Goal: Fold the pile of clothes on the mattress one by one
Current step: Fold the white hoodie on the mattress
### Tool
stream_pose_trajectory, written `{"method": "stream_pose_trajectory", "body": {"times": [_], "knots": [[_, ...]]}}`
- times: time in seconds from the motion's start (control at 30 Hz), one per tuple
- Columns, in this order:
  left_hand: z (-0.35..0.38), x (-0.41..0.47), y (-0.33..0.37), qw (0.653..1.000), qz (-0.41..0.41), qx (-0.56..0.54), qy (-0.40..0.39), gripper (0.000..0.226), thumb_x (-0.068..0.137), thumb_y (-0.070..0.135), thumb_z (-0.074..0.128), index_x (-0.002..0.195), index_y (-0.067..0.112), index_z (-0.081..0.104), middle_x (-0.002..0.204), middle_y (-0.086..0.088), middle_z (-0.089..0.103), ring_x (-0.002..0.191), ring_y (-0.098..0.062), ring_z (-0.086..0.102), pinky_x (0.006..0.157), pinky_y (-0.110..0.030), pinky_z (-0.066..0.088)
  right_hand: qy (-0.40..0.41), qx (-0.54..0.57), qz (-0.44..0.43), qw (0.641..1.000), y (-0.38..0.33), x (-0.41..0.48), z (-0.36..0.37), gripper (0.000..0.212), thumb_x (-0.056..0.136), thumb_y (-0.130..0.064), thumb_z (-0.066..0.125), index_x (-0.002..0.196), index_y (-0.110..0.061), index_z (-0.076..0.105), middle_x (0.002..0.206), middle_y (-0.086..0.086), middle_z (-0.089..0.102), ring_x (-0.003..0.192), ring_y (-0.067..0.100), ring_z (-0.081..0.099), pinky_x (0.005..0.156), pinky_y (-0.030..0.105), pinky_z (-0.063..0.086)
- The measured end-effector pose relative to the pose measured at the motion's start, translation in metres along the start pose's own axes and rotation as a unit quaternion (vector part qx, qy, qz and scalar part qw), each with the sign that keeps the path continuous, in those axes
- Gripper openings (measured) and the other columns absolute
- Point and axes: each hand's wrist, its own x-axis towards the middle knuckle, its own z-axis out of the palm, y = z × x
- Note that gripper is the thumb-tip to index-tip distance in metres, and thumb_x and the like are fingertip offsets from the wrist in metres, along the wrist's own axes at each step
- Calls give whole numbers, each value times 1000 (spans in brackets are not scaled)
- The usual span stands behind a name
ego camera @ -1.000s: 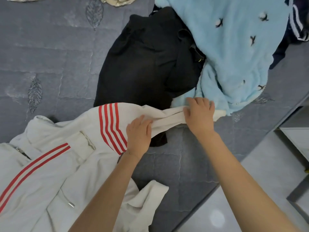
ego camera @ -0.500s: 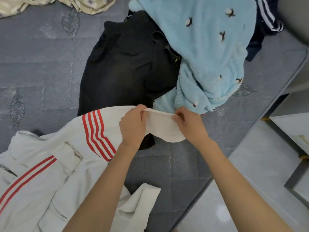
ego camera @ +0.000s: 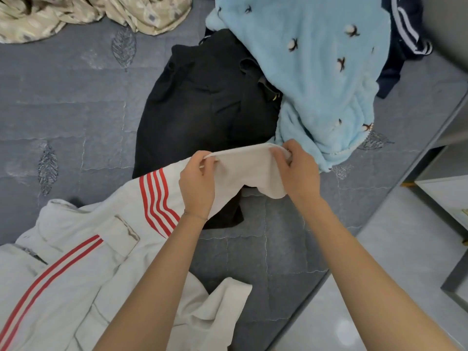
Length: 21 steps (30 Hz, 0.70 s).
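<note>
A white jacket (ego camera: 83,252) with red stripes lies spread over the near left of the grey mattress (ego camera: 63,110). Its sleeve end (ego camera: 243,171) is lifted off the mattress. My left hand (ego camera: 197,183) pinches the sleeve's upper edge on the left, and my right hand (ego camera: 296,171) grips the cuff on the right, so the cloth hangs between them. Behind the sleeve lies a black garment (ego camera: 202,107). A light blue fleece garment (ego camera: 316,67) with small dark motifs is heaped to its right.
A dark navy garment (ego camera: 405,39) with white stripes lies at the far right of the pile. Crumpled beige patterned bedding (ego camera: 83,13) is at the top left. The mattress edge runs diagonally at the right, with pale floor (ego camera: 379,287) and grey furniture (ego camera: 450,188) beyond.
Both hands have lifted the sleeve end off the mattress. They then moved apart a little, stretching the cuff between them. The camera view has shifted downward over the pile.
</note>
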Motion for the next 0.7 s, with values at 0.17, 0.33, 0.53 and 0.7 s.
{"method": "stream_pose_trajectory", "body": {"times": [0.17,0.33,0.53,0.7], "knots": [[-19,-2,10,996,-43,-75,-29,30,99,29,52,127,20,48,112,13,56,94,-4,57,81,-1,43,29,104,78,991,-24,6,1,37,92,-35,59,63,-21,42,55,-9,38,53,5,36,54,18,28],[-38,-21,10,955,-85,-222,-177,18,99,29,50,108,15,58,106,3,65,99,-15,65,85,-24,55,-47,109,88,989,-64,-10,32,21,96,-34,54,88,-16,60,80,-7,54,68,3,47,58,11,32],[-73,-45,-25,972,-169,-86,-141,62,88,44,64,138,31,30,124,21,38,105,0,47,65,6,36,-264,110,38,958,-112,-48,80,32,104,-21,35,127,-14,56,118,0,60,98,10,56,90,24,48],[-128,-65,-75,962,-234,-135,-38,32,98,32,50,122,24,31,114,13,46,93,-2,51,81,-13,45,-366,127,0,922,-137,-90,125,27,100,-11,44,120,-11,62,110,6,66,105,27,63,97,43,49]]}}
